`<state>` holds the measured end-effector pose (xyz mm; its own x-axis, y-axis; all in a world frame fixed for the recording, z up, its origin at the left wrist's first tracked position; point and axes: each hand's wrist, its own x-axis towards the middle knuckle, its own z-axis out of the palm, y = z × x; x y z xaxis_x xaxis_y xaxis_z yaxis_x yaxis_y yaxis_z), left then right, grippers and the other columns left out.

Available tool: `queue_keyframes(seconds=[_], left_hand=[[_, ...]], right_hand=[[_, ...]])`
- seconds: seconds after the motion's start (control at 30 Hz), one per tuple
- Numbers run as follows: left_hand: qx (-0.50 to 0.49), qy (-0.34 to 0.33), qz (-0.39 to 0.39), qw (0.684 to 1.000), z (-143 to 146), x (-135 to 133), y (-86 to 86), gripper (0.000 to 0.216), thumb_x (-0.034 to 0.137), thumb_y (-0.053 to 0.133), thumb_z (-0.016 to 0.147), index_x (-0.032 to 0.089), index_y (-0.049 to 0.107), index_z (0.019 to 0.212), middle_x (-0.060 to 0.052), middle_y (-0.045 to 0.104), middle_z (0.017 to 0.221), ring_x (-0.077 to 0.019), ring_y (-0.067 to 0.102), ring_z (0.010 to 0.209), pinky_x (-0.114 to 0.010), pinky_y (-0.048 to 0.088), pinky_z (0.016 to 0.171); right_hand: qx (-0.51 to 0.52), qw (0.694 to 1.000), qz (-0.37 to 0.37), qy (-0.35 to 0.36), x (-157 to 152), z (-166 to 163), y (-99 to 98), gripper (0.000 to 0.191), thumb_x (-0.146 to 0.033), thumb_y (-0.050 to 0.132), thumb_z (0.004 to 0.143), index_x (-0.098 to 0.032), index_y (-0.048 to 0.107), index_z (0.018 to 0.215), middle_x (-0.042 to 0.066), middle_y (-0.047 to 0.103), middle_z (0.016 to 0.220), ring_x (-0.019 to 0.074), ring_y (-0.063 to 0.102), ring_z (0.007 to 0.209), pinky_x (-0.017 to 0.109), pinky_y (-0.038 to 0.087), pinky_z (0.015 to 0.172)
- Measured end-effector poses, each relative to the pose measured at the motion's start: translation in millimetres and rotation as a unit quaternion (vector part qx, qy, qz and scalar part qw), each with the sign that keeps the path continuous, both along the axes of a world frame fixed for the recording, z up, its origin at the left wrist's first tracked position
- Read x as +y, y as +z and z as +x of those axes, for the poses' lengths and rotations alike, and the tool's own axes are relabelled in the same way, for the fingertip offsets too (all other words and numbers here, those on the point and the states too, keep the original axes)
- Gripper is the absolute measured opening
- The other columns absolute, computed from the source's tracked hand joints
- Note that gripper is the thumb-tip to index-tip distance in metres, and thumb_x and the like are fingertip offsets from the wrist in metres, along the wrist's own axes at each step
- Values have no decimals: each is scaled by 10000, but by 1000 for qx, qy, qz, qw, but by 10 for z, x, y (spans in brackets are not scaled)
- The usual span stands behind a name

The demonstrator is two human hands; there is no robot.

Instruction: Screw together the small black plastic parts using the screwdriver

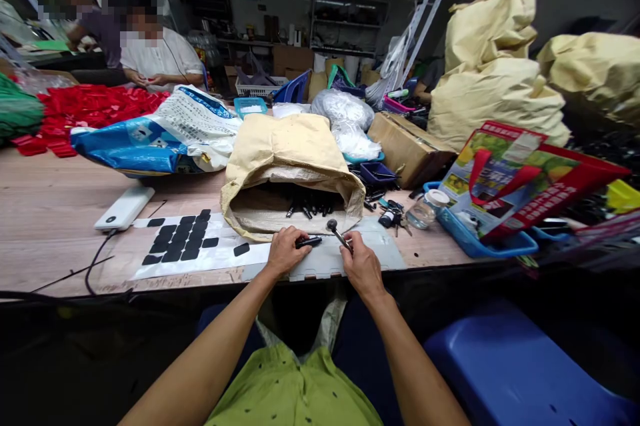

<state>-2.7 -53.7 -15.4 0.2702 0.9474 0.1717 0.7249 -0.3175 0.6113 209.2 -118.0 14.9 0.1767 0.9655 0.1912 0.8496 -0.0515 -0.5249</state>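
Note:
My left hand point(286, 251) is closed on a short black tube-like piece point(311, 241), which lies low over the grey sheet at the table's front edge. Between the fingers of my right hand point(361, 265) is a slim metal tool with a round dark head point(333, 225), its head pointing up and left. Just beyond both hands, a tan sack point(280, 146) lies on its side with its mouth towards me. Several slim black pieces point(310, 205) show inside it. Under my hands is a flat grey sheet point(383, 253).
Black rounded stickers point(180, 239) lie on white paper at left, near a white power bank point(125, 207). A blue-white bag point(165, 133) and red pieces point(100, 106) are behind. At right stand a jar point(425, 209), a blue tray point(480, 247) and a cardboard box point(407, 146). Two people sit far left.

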Motion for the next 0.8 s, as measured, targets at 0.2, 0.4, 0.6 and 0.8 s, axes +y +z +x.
queue_keyframes(seconds=[0.2, 0.4, 0.6, 0.8], left_hand=[[3, -5, 1, 1000, -4, -2, -13, 183, 314, 740, 826, 252, 734, 998, -30, 700, 990, -244, 592, 1022, -370, 409, 900], [6, 2, 6, 1000, -3, -3, -32, 177, 311, 741, 830, 258, 736, 998, -30, 704, 1011, -240, 597, 1029, -367, 408, 885], [9, 4, 6, 1000, -1, -16, -19, 172, 319, 735, 840, 268, 735, 1004, -27, 696, 992, -241, 591, 1026, -367, 400, 876], [0, 2, 6, 1000, -2, -9, -28, 174, 297, 729, 831, 262, 733, 1001, -25, 706, 994, -238, 598, 1014, -373, 407, 884]], right_hand=[[16, 993, 101, 63, -95, -141, -35, 460, -215, 501, 959, -322, 587, 1398, 40, 728, 1187, 224, 685, 1017, 312, 529, 826], [-14, 995, 64, 72, -102, -226, -58, 475, -168, 521, 937, -327, 624, 1372, 43, 749, 1108, 221, 699, 946, 309, 547, 810], [7, 992, 72, 104, -125, -336, -13, 471, -180, 509, 956, -330, 605, 1392, 45, 737, 1146, 220, 693, 995, 314, 538, 873], [-9, 995, 66, 78, -63, -285, -38, 469, -166, 544, 924, -351, 635, 1345, 29, 735, 1104, 213, 677, 950, 299, 516, 809]])
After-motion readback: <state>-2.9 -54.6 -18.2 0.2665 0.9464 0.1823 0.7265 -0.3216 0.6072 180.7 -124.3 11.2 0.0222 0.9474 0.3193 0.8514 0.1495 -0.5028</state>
